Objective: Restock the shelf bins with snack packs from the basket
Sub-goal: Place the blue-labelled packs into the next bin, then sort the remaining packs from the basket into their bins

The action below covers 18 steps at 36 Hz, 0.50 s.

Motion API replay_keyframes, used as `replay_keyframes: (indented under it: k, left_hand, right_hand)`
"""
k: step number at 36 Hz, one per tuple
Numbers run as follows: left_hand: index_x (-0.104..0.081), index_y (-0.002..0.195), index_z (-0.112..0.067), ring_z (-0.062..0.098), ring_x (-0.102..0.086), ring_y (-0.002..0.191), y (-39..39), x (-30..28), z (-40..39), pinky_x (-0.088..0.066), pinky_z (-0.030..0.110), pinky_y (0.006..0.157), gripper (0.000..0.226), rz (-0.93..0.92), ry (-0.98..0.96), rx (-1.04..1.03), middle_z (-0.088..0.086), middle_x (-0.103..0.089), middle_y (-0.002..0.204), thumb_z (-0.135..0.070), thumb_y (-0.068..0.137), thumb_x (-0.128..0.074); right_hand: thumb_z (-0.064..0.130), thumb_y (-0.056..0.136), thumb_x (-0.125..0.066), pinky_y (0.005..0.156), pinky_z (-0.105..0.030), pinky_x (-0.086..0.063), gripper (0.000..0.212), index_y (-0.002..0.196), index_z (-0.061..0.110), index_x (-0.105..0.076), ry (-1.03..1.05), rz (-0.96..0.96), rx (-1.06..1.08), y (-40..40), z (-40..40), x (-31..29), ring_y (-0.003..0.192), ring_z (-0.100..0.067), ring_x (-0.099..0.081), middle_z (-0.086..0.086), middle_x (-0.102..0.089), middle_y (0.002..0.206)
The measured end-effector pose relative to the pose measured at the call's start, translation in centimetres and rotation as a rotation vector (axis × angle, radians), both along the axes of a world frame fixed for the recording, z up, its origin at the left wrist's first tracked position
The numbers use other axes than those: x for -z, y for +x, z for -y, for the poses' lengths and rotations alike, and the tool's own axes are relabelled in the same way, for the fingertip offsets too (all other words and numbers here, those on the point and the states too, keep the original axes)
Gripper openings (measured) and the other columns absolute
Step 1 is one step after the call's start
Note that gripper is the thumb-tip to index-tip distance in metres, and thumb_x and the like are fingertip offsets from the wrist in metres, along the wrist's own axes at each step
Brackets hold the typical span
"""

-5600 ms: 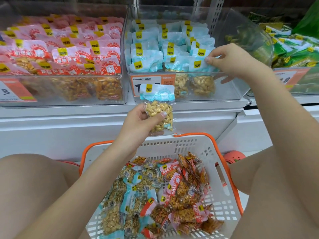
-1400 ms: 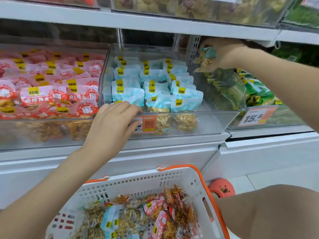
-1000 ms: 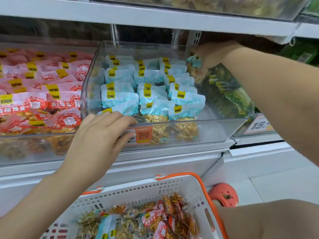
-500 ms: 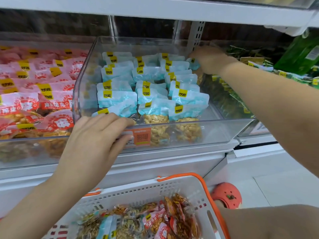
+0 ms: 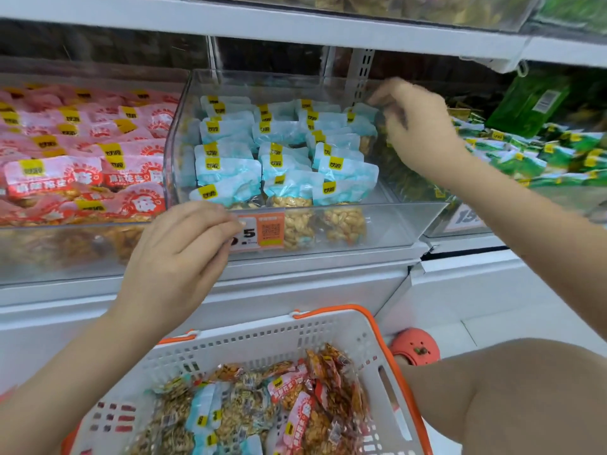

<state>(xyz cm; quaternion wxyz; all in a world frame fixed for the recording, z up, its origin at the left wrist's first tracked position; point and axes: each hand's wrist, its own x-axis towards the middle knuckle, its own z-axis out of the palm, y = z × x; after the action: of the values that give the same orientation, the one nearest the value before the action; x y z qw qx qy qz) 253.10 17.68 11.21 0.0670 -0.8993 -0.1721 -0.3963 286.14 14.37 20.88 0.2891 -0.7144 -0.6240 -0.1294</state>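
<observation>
The blue snack packs (image 5: 279, 159) stand in rows inside the clear middle bin (image 5: 377, 224), yellow labels facing up and peanuts showing through the front wall. More packs, blue ones and red ones mixed, lie heaped in the white basket (image 5: 328, 336) with the orange rim, which sits low in my view, below the shelf edge and between my knees.

My right hand (image 5: 417, 126) is over the far right corner of the middle bin, just above the rearmost blue packs. Its fingers are bent downward and it is blurred; I cannot tell whether it pinches a pack or holds nothing.

My left hand (image 5: 177, 257) rests against the front wall of the same bin, fingertips lying along the top front edge, beside the orange price tag (image 5: 262, 231). The fingers are gently bent and hold nothing.

To the left of the middle bin is another clear bin filled with red snack packs (image 5: 82, 152). To the right, a third bin holds green packs (image 5: 538, 152). A white shelf board (image 5: 262, 24) runs above all three. On the floor to the right of the basket I see an orange clog (image 5: 415, 346).
</observation>
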Motion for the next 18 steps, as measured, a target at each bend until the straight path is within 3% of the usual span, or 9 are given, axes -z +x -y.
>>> replay_keyframes:
  k: [2,5,9,12,14,16,18]
  left_hand:
    - [-0.068,0.101,-0.001,0.036,-0.063,0.096,-0.9,0.9,1.0,-0.05,0.047,0.082,0.016,0.011,0.069,0.006,0.015,-0.069,0.101,-0.003,0.091,-0.056]
    - [-0.066,0.099,-0.003,0.03,-0.058,0.095,-2.2,3.4,2.8,-0.048,0.043,0.076,0.017,-0.057,0.024,0.015,0.011,-0.069,0.1,-0.006,0.092,-0.051]
    - [-0.064,0.095,-0.013,0.024,-0.056,0.088,-4.0,9.2,4.5,-0.042,0.036,0.072,0.02,-0.27,-0.234,-0.014,0.005,-0.067,0.092,-0.015,0.087,-0.045]
    - [-0.07,0.088,-0.013,0.026,-0.066,0.081,-6.2,13.6,6.5,-0.051,0.032,0.07,0.016,-0.357,-0.527,-0.156,0.003,-0.07,0.086,-0.006,0.081,-0.058]
    - [-0.072,0.096,-0.014,0.028,-0.067,0.087,-7.9,16.2,7.9,-0.052,0.034,0.073,0.019,-0.455,-0.745,-0.268,0.005,-0.072,0.094,-0.003,0.082,-0.065]
    - [-0.067,0.109,-0.017,0.023,-0.063,0.1,-9.4,18.7,9.2,-0.05,0.033,0.082,0.025,-0.572,-0.919,-0.332,0.002,-0.068,0.109,-0.007,0.088,-0.06]
    - [-0.062,0.117,-0.019,0.018,-0.06,0.106,-10.3,20.7,10.3,-0.049,0.03,0.088,0.027,-0.685,-1.064,-0.353,0.0,-0.063,0.12,-0.01,0.092,-0.055]
  right_hand:
    - [-0.007,0.083,-0.041,0.076,-0.024,-0.036,0.028,0.099,0.001,-0.062,0.196,-0.011,-0.091,-2.9,3.8,0.7,0.09,-0.023,-0.056,-0.012,-0.065,0.096]
    - [-0.006,0.078,-0.043,0.073,-0.027,-0.037,0.022,0.088,0.002,-0.061,0.175,0.025,-0.253,-7.6,8.6,4.0,0.085,-0.023,-0.051,-0.011,-0.062,0.084]
    - [0.002,0.083,-0.047,0.07,-0.041,-0.049,0.024,0.099,0.011,-0.062,-0.268,0.095,-0.45,-12.5,11.9,11.0,0.091,-0.027,-0.056,-0.007,-0.064,0.094]
    - [0.009,0.094,-0.046,0.085,-0.04,-0.045,0.03,0.123,0.015,-0.055,-0.714,0.099,-0.485,-15.1,12.6,15.9,0.112,-0.028,-0.05,-0.006,-0.056,0.123]
    - [0.011,0.095,-0.047,0.087,-0.04,-0.046,0.037,0.131,0.015,-0.048,-0.95,0.115,-0.481,-16.3,13.1,19.4,0.114,-0.027,-0.048,-0.009,-0.052,0.127]
    - [0.005,0.092,-0.049,0.081,-0.043,-0.051,0.045,0.136,0.015,-0.043,-1.125,0.183,-0.469,-17.0,13.6,22.9,0.108,-0.029,-0.053,-0.012,-0.054,0.126]
    - [0.0,0.091,-0.052,0.083,-0.042,-0.052,0.056,0.143,0.015,-0.036,-1.238,0.193,-0.438,-17.2,13.9,25.9,0.119,-0.031,-0.05,-0.013,-0.046,0.14]
